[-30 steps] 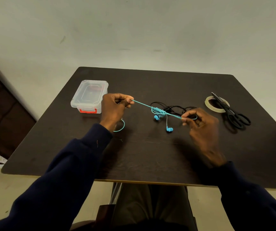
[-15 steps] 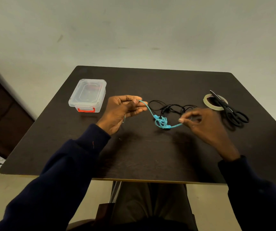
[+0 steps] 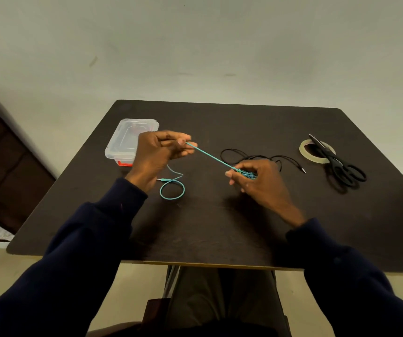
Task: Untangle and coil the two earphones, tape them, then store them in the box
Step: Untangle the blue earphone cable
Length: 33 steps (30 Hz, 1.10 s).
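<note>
A turquoise earphone cable (image 3: pixel 210 155) runs taut between my two hands above the dark table (image 3: pixel 219 227). My left hand (image 3: pixel 157 155) pinches the cable at its fingertips; the plug end hangs below it and lies in a loop (image 3: pixel 172 189) on the table. My right hand (image 3: pixel 256 181) holds the bunched turquoise earbud end in curled fingers. The black earphone (image 3: pixel 263 158) lies loose on the table just behind my right hand. A clear lidded box (image 3: pixel 125 139) with a red clip stands at the left, partly behind my left hand.
A tape roll (image 3: pixel 305 152) lies at the right rear of the table, with black scissors (image 3: pixel 341 164) lying across it. Dark furniture (image 3: pixel 5 166) stands left of the table. The table's front edge is near my lap.
The hands drew apart and the turquoise cable pulled taut. The bunch of buds went into my right hand. A loop with the plug dropped onto the table under my left hand.
</note>
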{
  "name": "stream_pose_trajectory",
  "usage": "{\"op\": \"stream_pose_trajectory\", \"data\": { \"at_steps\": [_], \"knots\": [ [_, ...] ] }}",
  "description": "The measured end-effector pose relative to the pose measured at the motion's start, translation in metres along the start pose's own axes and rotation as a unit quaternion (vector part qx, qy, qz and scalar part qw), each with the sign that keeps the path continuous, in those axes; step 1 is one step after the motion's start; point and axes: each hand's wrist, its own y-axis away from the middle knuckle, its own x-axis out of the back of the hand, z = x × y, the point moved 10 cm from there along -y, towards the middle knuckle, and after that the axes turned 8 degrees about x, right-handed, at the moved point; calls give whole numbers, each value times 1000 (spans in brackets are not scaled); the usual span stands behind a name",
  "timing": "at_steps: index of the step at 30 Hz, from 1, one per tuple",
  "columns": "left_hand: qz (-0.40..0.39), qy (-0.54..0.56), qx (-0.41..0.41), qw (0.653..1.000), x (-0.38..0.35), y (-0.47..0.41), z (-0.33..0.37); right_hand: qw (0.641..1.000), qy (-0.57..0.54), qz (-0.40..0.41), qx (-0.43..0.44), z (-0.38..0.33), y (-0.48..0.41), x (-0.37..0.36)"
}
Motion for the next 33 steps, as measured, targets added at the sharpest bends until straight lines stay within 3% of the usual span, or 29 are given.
{"op": "stream_pose_trajectory", "data": {
  "at_steps": [7,10,13,16,19,26,30,33],
  "knots": [
    [87,-103,-58,989,43,10,2,997,4,-82,17,0,11,9],
    [77,-192,-64,976,44,13,3,995,-30,-97,3,3,10,6],
    [54,-360,-88,927,30,18,4,995,-41,-95,7,1,8,3],
    [25,-439,-190,878,-7,39,18,996,-19,-83,24,-3,4,-1],
    [-27,-389,-221,894,-49,61,21,997,-9,-64,36,-9,3,-4],
    [-58,-190,-77,977,-75,48,-13,997,6,7,77,-25,6,-5],
    [-45,-106,-58,992,-74,41,-22,997,5,-6,78,-26,7,-6],
    [-42,-65,-55,995,-68,37,-28,995,-86,-22,52,-24,11,-3]
  ]
}}
